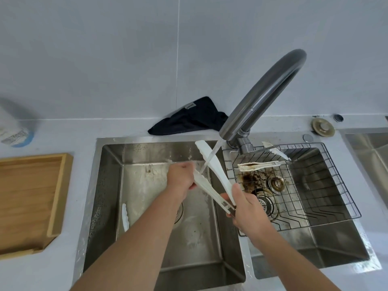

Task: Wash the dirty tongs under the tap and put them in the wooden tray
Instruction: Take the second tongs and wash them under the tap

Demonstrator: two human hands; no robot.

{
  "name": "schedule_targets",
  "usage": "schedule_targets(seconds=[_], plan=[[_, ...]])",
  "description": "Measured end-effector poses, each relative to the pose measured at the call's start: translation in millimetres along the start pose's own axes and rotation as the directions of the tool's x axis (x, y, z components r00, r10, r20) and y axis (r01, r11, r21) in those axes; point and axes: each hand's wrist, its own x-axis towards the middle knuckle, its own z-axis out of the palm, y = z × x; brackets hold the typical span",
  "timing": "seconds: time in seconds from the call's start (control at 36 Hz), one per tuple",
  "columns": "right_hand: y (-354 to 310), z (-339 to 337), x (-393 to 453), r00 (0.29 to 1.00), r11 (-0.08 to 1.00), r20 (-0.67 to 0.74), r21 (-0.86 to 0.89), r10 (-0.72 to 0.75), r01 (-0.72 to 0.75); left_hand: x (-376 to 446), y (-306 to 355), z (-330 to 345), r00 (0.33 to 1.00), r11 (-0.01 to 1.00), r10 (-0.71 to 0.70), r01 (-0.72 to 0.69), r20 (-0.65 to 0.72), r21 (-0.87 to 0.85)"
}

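Observation:
White tongs (212,162) are spread open over the left sink basin, under the running stream from the grey curved tap (266,95). My right hand (245,208) grips their hinge end. My left hand (181,178) is closed around the tip of the lower arm, where the water lands. A second pair of tongs (258,165), stained brown, lies on the wire rack over the right basin. The wooden tray (60,192) sits on the counter at the left, with nothing seen in it.
A white utensil (125,217) lies in the left basin (109,164). The wire rack (327,185) spans the right basin, with brown grime around its drain (262,181). A dark cloth (193,118) is behind the sink. A white bottle (14,127) stands far left.

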Motion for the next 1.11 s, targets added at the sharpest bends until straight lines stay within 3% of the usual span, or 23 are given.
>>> schedule_targets(seconds=[0.17, 0.28, 0.53, 0.72, 0.92, 1.0, 1.11], plan=[[-3, -2, 0, 0.997, 0.991, -0.04, 0.119, 0.065, -0.06, -13, -2, 4, 0.97, 0.995, 0.091, -0.097, 0.226, 0.019], [-7, -2, 2, 0.99, 0.961, -0.044, 0.247, 0.136, -0.121, -20, -15, 2, 0.927, 0.99, 0.101, -0.06, 0.361, -0.125], [2, -7, -7, 0.988, 0.95, 0.085, 0.276, 0.128, -0.147, -16, -9, -15, 0.984, 0.989, 0.15, -0.149, 0.098, -0.02], [3, -8, -7, 0.982, 0.935, 0.095, 0.303, 0.161, -0.182, -20, -10, -14, 0.984, 0.99, 0.138, -0.134, 0.111, -0.04], [2, -5, -11, 0.984, 0.952, 0.079, 0.249, 0.161, -0.176, -34, -2, -19, 0.948, 0.918, 0.312, -0.317, 0.059, 0.237], [1, -3, -10, 0.986, 0.965, 0.066, 0.206, 0.151, -0.161, -50, 7, -21, 0.914, 0.903, 0.402, -0.406, 0.057, 0.138], [-1, 0, -11, 0.992, 0.988, 0.073, 0.11, 0.098, -0.106, -63, 12, -17, 0.897, 0.924, 0.371, -0.381, 0.239, -0.004]])
